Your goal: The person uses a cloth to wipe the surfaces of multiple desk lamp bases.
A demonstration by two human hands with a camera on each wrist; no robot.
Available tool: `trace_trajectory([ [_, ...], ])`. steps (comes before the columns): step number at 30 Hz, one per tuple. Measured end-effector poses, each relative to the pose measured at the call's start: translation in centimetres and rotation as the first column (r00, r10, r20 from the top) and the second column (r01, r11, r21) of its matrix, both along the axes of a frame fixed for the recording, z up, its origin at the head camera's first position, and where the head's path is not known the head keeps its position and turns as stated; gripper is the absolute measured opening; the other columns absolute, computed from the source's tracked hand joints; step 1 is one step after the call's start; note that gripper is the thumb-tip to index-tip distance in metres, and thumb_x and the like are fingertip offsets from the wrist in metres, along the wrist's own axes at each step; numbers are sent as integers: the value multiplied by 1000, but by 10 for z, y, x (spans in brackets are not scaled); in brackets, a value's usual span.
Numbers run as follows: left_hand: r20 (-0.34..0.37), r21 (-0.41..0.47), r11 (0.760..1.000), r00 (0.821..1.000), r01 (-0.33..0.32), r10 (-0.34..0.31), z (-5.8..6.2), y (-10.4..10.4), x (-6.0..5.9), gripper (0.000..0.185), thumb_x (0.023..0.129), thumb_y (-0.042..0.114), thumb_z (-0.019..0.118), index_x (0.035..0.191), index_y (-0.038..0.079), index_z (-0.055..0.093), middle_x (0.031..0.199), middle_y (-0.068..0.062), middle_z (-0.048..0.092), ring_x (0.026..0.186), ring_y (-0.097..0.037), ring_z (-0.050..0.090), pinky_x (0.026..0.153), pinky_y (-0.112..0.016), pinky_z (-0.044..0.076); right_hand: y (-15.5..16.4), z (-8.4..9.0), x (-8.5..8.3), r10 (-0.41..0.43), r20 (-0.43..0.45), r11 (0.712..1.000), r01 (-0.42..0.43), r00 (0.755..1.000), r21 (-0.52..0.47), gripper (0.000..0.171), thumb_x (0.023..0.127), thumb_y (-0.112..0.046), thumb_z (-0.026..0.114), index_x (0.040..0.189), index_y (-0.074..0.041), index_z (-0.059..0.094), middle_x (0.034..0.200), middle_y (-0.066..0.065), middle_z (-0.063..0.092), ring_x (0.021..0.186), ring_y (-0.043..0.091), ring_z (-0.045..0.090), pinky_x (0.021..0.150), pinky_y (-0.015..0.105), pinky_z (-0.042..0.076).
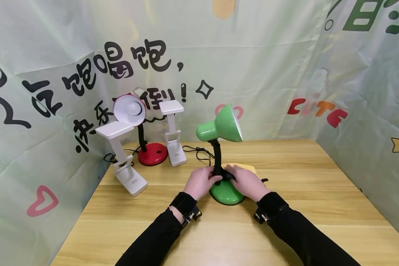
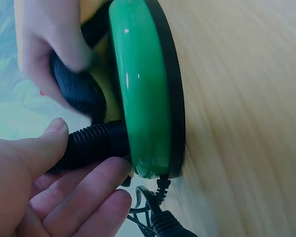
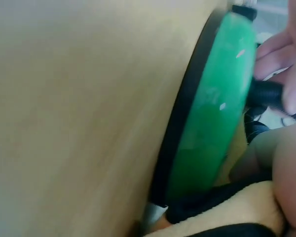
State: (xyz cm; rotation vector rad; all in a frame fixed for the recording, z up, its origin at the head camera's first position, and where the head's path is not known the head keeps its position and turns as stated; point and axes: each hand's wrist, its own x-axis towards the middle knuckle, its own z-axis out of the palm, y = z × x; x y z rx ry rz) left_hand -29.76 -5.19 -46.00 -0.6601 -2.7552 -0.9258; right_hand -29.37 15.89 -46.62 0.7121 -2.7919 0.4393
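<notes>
A green desk lamp (image 1: 222, 125) stands upright on the wooden table, its shade turned to the right. My left hand (image 1: 199, 181) curls round the lamp's ribbed black neck (image 2: 91, 143), low down beside the green base (image 2: 143, 89). On the other side of the neck, my right hand (image 1: 247, 181) grips a thick black piece (image 2: 74, 89) that looks soft. Behind the base lies a yellow cloth-like thing (image 1: 244, 167); in the right wrist view yellow fabric (image 3: 241, 210) with black bands shows under that hand. How the black piece and yellow thing join is hidden.
Left of the hands stand a red desk lamp (image 1: 153, 153) and two white folding lamps, one nearer (image 1: 130, 180) and one farther (image 1: 176, 152). A black cable (image 1: 201, 150) lies coiled behind the green lamp. Printed cloth (image 1: 259, 74) hangs round the table.
</notes>
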Motion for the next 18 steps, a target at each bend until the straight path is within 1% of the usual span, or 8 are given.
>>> trace_trajectory([
  [4,-8,-20,1000,1000,-16,15,3,-1,1,26,98,43,65,90,19,66,65,8,53,53,-6,46,49,-22,33,3,7,22,38,-31,999,-37,999,39,44,92,-6,68,135,-5,63,136,18,64,128,42,59,95,55,53],
  [8,-15,-25,999,1000,-23,23,3,-2,1,26,98,44,66,87,20,64,65,9,55,52,-6,46,48,-22,33,5,14,45,75,-46,994,-71,996,87,46,88,-5,71,134,-4,64,135,18,65,128,41,60,91,53,56],
  [13,-18,-25,1000,1000,-19,18,2,-1,1,26,98,43,66,85,20,62,64,9,54,51,-6,45,48,-22,33,9,20,68,93,-20,988,-90,995,121,47,88,-7,74,134,-6,64,136,16,65,127,38,61,87,50,58],
  [18,-11,-38,999,1000,-19,19,2,-1,1,27,98,43,66,86,19,63,65,8,55,51,-6,45,48,-22,33,9,25,86,148,34,982,-151,988,115,45,90,-9,73,134,-11,66,137,12,66,130,33,60,88,48,58],
])
